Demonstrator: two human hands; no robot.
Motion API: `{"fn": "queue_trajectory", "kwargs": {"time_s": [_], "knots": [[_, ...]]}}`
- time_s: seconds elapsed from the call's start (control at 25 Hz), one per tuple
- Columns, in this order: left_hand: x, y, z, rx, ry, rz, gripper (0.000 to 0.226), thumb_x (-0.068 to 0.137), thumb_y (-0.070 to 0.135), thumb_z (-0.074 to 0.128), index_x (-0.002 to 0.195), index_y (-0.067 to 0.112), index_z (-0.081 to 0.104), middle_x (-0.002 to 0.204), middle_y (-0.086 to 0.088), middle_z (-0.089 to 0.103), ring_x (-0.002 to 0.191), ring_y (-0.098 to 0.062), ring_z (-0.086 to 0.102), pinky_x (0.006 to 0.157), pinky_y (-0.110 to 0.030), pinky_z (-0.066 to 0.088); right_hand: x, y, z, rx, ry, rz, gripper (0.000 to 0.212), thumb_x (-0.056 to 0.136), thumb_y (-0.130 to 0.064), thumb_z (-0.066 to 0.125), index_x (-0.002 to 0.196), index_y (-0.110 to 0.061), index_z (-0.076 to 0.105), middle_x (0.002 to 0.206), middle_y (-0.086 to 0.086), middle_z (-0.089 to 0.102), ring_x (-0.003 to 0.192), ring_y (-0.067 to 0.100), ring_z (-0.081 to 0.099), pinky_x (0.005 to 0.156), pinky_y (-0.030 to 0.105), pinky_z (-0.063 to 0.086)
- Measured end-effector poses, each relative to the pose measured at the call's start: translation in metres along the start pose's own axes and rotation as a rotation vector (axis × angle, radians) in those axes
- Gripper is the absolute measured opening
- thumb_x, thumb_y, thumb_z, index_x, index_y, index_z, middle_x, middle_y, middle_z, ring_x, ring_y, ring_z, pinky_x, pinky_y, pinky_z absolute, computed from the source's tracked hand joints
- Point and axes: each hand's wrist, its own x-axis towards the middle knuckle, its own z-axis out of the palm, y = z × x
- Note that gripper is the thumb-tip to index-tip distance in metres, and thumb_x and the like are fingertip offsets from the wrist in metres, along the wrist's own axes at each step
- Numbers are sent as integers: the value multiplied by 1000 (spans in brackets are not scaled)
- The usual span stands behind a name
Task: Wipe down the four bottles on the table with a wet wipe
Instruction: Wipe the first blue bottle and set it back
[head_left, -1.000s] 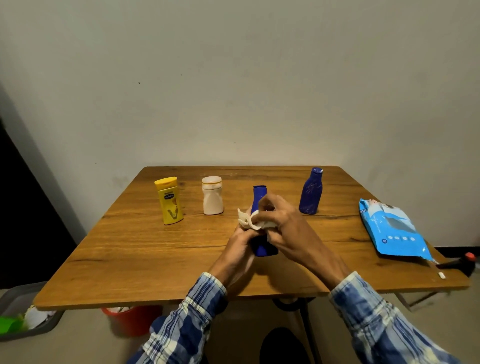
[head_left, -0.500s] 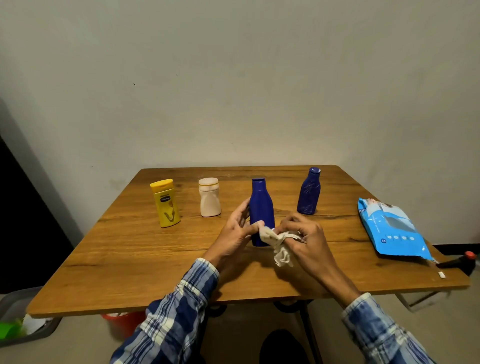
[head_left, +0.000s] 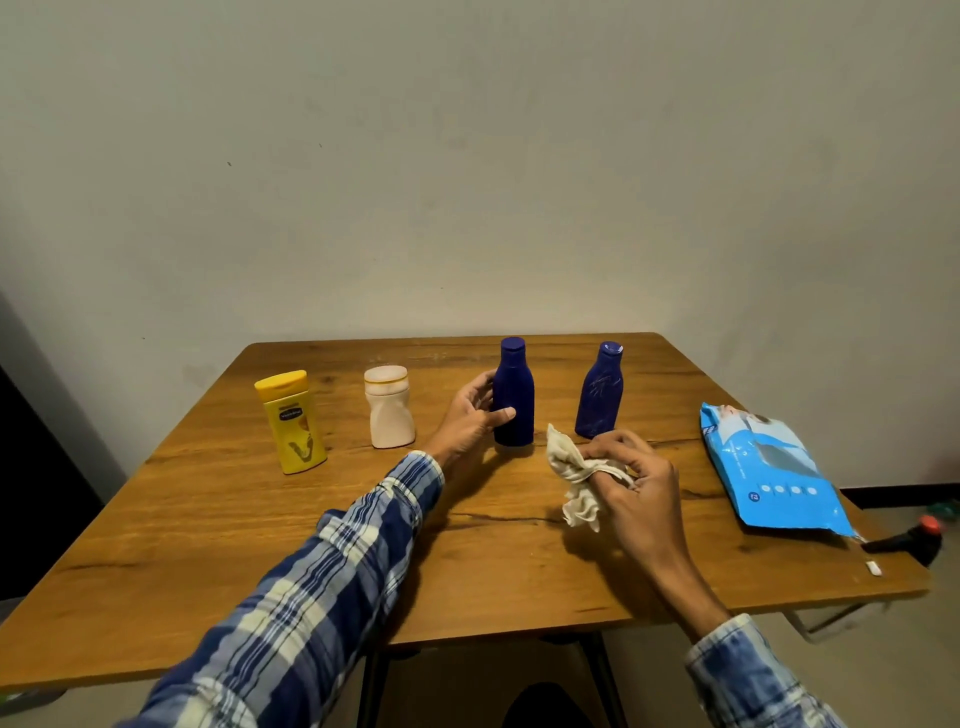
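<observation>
Four bottles stand in a row on the wooden table (head_left: 208, 545): a yellow bottle (head_left: 292, 422) at the left, a cream bottle (head_left: 389, 413), a dark blue bottle (head_left: 514, 400) and a second dark blue bottle (head_left: 600, 391) at the right. My left hand (head_left: 470, 422) wraps around the first blue bottle, which stands upright on the table, thumb on its front. My right hand (head_left: 636, 486) is closed on a crumpled white wet wipe (head_left: 574, 480), held just in front of and to the right of that bottle, apart from it.
A blue wet-wipe pack (head_left: 774, 470) lies near the table's right edge. Past the right corner, a black handle with a red tip (head_left: 911, 538) sticks out. A wall stands close behind the table. A grey bin shows at the lower left on the floor.
The blue bottle went from being held and wiped in both hands to standing upright further back in the row. My right hand with the wipe has drawn away from it.
</observation>
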Motion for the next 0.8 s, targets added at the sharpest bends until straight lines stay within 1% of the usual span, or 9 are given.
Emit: {"fn": "queue_trajectory", "kwargs": {"time_s": [0.12,0.2,0.36,0.48,0.56,0.64,0.72,0.76,0.8], "knots": [[20,-5,6,-10,-4,-27,63,87,-19,55,143,10,46,140,-10,58,133,-27,53,102,-43,51,5,10,-3,23,25,22,26,86,13,63,95,-8,74,104,-4,64,88,6,68,61,26,59],[28,-7,8,-39,4,-51,61,88,-20,53,137,15,50,137,-8,59,133,-28,53,101,-45,52,8,13,-3,34,38,23,26,86,12,64,95,-10,74,105,-6,64,89,7,68,61,27,60],[41,-17,5,-87,2,-84,60,88,-18,54,123,30,58,134,-3,61,133,-29,52,109,-57,45,12,18,-4,59,43,31,26,86,13,64,96,-9,73,106,-2,64,87,6,69,60,27,60],[44,-22,1,-43,-18,-65,62,86,-16,58,124,33,57,136,-3,61,133,-27,52,111,-58,42,13,24,-3,50,50,25,26,85,14,63,96,-8,74,106,-3,64,91,6,68,63,26,60],[43,-21,1,4,-28,-39,62,87,-16,58,125,31,54,133,-1,61,134,-25,52,112,-54,42,14,25,-1,41,59,24,27,85,16,62,96,-5,74,106,1,64,90,3,67,63,20,57],[43,-19,2,28,-27,-19,61,86,-16,59,129,27,51,132,0,60,131,-23,53,109,-47,47,15,26,3,28,69,26,29,85,17,61,95,-7,74,106,2,64,89,2,66,63,18,56],[41,-16,2,63,-44,13,64,86,-16,60,140,17,47,136,-3,57,122,-14,57,95,-31,56,18,28,7,-1,71,24,33,85,16,60,94,-13,74,105,-3,64,91,3,66,65,21,58],[40,-14,2,91,-47,32,64,87,-16,61,142,13,44,135,-3,57,117,-9,58,87,-24,57,19,29,9,-18,68,19,34,85,15,61,94,-15,74,104,-6,64,93,5,66,67,24,59],[39,-12,1,108,-48,45,63,87,-16,61,140,13,44,132,-1,58,115,-7,58,83,-20,57,21,31,11,-32,66,17,34,85,14,61,93,-16,74,104,-8,63,94,6,66,69,25,59]]}}
